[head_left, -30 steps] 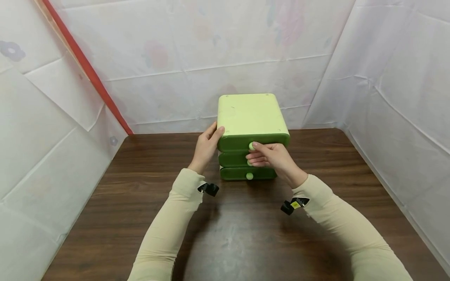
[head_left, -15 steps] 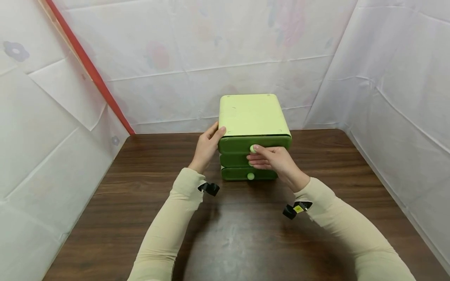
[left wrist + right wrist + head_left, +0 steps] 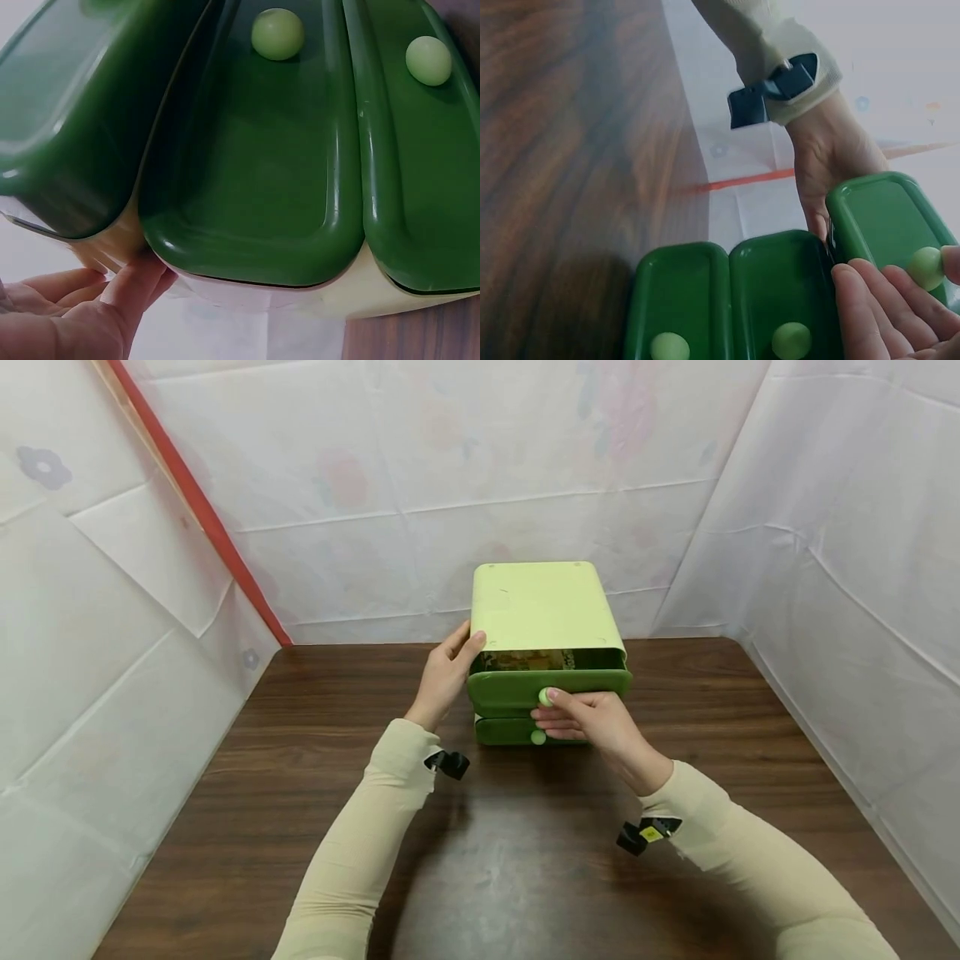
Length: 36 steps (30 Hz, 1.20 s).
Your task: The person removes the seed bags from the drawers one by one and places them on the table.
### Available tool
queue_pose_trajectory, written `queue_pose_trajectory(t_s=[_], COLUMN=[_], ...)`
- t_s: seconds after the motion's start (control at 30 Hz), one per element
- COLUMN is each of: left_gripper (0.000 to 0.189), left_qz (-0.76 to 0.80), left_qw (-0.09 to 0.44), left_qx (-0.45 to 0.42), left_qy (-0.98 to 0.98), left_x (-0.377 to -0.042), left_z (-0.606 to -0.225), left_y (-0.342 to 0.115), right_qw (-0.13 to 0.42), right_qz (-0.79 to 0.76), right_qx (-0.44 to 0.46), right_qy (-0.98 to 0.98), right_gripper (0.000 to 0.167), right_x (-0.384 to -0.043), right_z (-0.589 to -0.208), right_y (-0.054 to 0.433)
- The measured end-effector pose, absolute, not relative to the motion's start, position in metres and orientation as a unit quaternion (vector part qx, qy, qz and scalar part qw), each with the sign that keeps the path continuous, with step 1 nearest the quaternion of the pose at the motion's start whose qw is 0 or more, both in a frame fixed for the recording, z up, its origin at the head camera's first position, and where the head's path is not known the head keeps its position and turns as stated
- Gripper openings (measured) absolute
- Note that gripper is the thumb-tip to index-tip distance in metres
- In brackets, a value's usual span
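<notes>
Pinching the pale round knob (image 3: 545, 697) with thumb and finger, the right hand (image 3: 600, 727) has its other fingers stretched out below, probably for a straight pull on the top drawer (image 3: 504, 688). The left hand (image 3: 441, 678) holds nothing, fingers laid fairly straight on the side of the green cabinet (image 3: 547, 606), thumb at its top front edge, likely bracing it on the wooden table (image 3: 322, 793). Top drawer stands partly out, brownish patterned stuff inside, unclear what; middle drawer (image 3: 247, 165) and bottom drawer (image 3: 431, 172) closed, contents hidden.
</notes>
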<state>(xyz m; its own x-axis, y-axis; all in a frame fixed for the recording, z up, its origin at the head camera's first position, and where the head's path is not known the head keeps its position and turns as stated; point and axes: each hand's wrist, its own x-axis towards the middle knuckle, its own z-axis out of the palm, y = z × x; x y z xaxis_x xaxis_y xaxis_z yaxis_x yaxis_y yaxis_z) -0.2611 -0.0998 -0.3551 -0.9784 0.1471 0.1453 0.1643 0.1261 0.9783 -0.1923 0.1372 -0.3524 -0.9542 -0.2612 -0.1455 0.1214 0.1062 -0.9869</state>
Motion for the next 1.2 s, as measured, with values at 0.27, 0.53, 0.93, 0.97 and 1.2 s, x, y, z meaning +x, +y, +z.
queue_pose_trajectory(t_s=[0.27,0.53,0.93,0.97,1.2], left_gripper=[0.063,0.063,0.062,0.062,0.062], left_qz=[-0.646,-0.637,-0.627,-0.626,-0.63], left_qw=[-0.008,-0.003,0.009,0.009,0.012], left_qx=[-0.11,-0.111,-0.106,-0.105,-0.106], left_qy=[-0.755,-0.763,-0.771,-0.772,-0.77], left_x=[-0.259,-0.238,-0.234,-0.234,-0.234], left_z=[-0.35,-0.327,-0.324,-0.324,-0.324], left_y=[-0.099,-0.092,-0.091,-0.091,-0.091], right_qw=[0.144,0.146,0.126,0.125,0.12], right_qz=[-0.676,-0.688,-0.688,-0.69,-0.697], right_qx=[-0.047,-0.052,-0.081,-0.082,-0.092], right_qy=[0.721,0.709,0.71,0.708,0.701], right_gripper=[0.053,0.05,0.045,0.045,0.044], right_x=[-0.177,-0.163,-0.138,-0.137,-0.128], right_z=[-0.357,-0.361,-0.369,-0.37,-0.374], right_y=[0.138,0.141,0.141,0.141,0.14])
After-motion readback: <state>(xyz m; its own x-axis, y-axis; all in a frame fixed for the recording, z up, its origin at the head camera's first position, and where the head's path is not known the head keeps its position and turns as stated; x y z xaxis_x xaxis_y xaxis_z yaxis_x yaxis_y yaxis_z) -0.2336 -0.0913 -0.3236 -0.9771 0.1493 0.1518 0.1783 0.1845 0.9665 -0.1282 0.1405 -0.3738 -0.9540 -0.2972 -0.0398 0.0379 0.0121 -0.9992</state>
